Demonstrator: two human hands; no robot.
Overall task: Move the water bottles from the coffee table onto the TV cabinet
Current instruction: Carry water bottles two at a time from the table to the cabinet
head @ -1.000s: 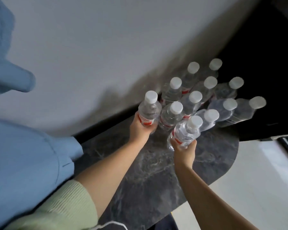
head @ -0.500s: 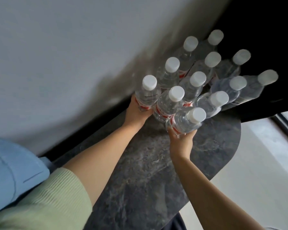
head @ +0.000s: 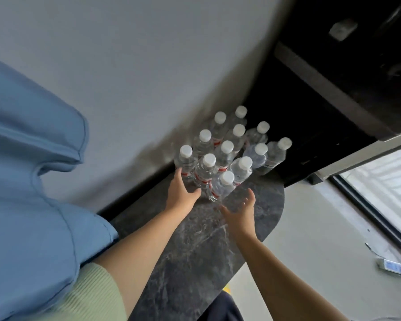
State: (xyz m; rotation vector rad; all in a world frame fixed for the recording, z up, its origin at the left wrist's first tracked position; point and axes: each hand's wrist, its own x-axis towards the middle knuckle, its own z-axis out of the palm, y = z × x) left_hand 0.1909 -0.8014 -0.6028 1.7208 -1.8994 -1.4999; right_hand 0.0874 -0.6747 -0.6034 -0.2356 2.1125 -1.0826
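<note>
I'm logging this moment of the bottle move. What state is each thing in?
Water bottles: twelve, capped, upright, clustered on the marble top.
Nearest bottle: standing free, no hand on it.
Left hand: open, fingers by the leftmost bottle.
Right hand: open, holding nothing.
Marble top: bears all bottles.

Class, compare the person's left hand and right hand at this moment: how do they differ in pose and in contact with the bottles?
The left hand touches the leftmost bottle at its base; the right hand hangs clear of the nearest bottle. The left hand reaches further into the cluster than the right hand. Both are open, gripping nothing, over the dark marbled tabletop.
</note>
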